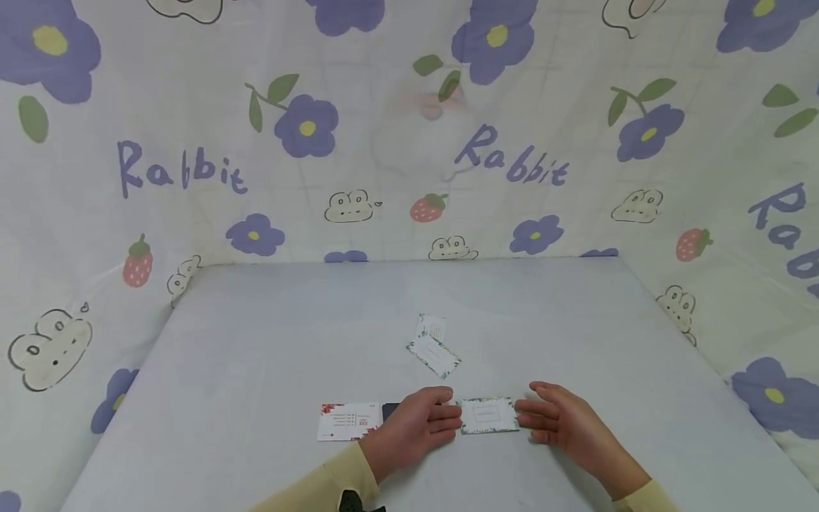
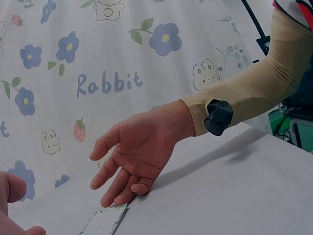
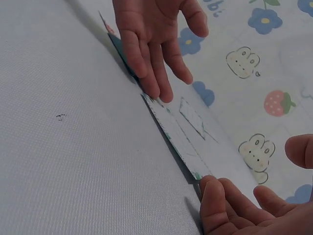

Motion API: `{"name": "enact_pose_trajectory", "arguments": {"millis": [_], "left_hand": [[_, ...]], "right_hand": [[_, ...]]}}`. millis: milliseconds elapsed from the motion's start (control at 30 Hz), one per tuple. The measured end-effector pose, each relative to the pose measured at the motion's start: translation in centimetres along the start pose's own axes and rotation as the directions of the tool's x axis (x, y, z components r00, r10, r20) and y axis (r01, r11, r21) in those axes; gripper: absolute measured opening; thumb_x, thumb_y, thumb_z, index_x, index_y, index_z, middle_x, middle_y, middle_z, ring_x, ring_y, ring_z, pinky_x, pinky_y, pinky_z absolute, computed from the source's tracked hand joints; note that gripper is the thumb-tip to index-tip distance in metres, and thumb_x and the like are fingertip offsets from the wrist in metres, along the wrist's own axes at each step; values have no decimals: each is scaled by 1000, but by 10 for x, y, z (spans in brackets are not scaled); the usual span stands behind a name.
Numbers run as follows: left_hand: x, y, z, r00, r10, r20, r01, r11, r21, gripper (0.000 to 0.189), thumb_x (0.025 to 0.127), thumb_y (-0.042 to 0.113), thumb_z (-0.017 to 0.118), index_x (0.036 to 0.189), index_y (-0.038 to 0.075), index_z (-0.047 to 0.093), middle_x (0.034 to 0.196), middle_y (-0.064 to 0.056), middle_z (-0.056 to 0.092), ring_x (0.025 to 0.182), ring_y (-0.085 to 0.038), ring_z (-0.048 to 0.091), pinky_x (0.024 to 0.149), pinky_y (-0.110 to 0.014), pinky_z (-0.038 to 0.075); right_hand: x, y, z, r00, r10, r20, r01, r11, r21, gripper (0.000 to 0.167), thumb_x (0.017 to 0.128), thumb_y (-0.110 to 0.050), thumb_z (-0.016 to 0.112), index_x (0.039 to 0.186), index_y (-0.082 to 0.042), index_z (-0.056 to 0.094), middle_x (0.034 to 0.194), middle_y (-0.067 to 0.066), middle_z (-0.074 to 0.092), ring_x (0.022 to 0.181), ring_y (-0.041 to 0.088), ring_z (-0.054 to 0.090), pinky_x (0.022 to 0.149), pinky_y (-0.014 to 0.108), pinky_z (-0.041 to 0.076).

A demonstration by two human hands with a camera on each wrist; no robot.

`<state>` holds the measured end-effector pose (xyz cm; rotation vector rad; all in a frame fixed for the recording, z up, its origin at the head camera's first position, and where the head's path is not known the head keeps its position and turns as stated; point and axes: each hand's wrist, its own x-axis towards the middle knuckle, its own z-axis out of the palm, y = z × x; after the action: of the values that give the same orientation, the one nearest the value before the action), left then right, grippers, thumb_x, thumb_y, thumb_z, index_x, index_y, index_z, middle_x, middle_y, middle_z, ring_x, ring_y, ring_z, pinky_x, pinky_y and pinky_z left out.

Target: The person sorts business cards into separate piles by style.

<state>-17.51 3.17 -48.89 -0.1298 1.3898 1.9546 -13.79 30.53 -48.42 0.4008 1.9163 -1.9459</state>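
Note:
A white card with a green leafy border point(image 1: 488, 414) lies between the two hands on the table. At its left edge are the fingertips of my left hand point(image 1: 414, 429), fingers extended. My right hand point(image 1: 569, 430) has its fingertips right at the opposite edge, fingers loosely straight and thumb apart. In the right wrist view, the card point(image 3: 172, 137) spans the gap between both hands' fingers, its near edge slightly raised. A dark card point(image 1: 392, 409) is partly hidden behind my left hand, with a white card with red leaves point(image 1: 345, 421) to its left.
Farther back on the table point(image 1: 269, 334), a leafy-bordered card point(image 1: 435, 355) overlaps another white card point(image 1: 432, 326). A curtain point(image 1: 397, 142) printed with flowers, strawberries and rabbits surrounds the table's back and sides.

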Motion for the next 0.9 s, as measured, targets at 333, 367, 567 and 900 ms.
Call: {"name": "enact_pose_trajectory", "arguments": {"millis": [333, 367, 567, 900], "left_hand": [[-2, 2, 3, 1000, -6, -5, 6, 1000, 8, 64, 102, 25, 54, 154, -6, 34, 148, -36, 48, 141, -45, 49, 118, -52, 40], [-1, 2, 3, 1000, -6, -7, 6, 1000, 9, 65, 101, 25, 55, 154, -6, 34, 148, -35, 49, 141, -45, 49, 117, -52, 41], [-1, 2, 2, 1000, -2, 5, 2, 1000, 6, 64, 102, 24, 53, 154, -6, 33, 149, -35, 47, 143, -45, 47, 118, -52, 40], [-2, 2, 1, 1000, -11, 11, 11, 1000, -2, 62, 103, 23, 51, 154, -7, 33, 148, -37, 48, 141, -48, 48, 118, -54, 39]], "right_hand": [[-2, 0, -1, 999, -19, 30, 19, 1000, 10, 70, 108, -39, 46, 157, 2, 17, 118, -4, 73, 99, 8, 72, 82, 26, 57], [-2, 0, -1, 999, -20, 31, 20, 1000, 12, 70, 108, -39, 46, 157, 2, 17, 117, -4, 73, 99, 8, 72, 82, 26, 57], [-3, 0, -1, 998, -37, 46, 37, 999, 18, 71, 108, -38, 46, 157, 3, 16, 114, -7, 73, 99, 7, 72, 83, 26, 57], [-3, -1, -1, 1000, -20, 23, 20, 1000, 22, 68, 108, -37, 47, 156, 2, 19, 113, -6, 74, 97, 7, 72, 82, 26, 58]]}}
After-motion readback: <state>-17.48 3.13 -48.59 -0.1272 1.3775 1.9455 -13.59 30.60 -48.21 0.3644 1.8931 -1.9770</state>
